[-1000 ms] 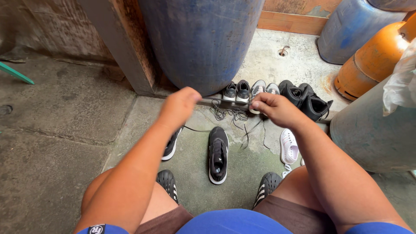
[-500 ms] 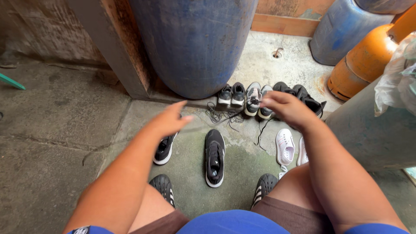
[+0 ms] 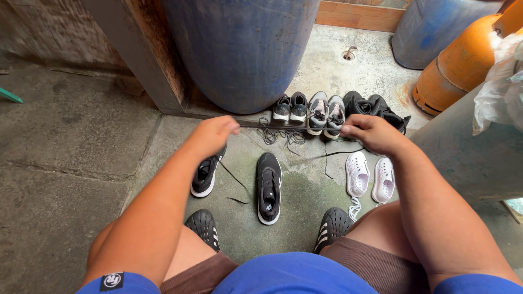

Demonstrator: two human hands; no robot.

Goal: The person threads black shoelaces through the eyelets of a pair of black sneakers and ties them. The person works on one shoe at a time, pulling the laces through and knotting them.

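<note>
both hands pinch a black shoelace (image 3: 283, 126) taut above the shoes: left hand (image 3: 215, 136) and right hand (image 3: 370, 132) each closed on an end. looks light, floppy; best held near the tips.

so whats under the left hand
Under the left hand sits a black sneaker with a white sole, its front covered by the hand and forearm. A loose black lace trails beside it on the concrete floor.

Bare grey concrete floor (image 3: 71, 163) lies open across the left of the frame. At upper centre a big blue plastic drum (image 3: 239, 49) and a row of small shoes (image 3: 321, 111) block the way, while a grey concrete wall (image 3: 463, 158) closes the right.
</note>
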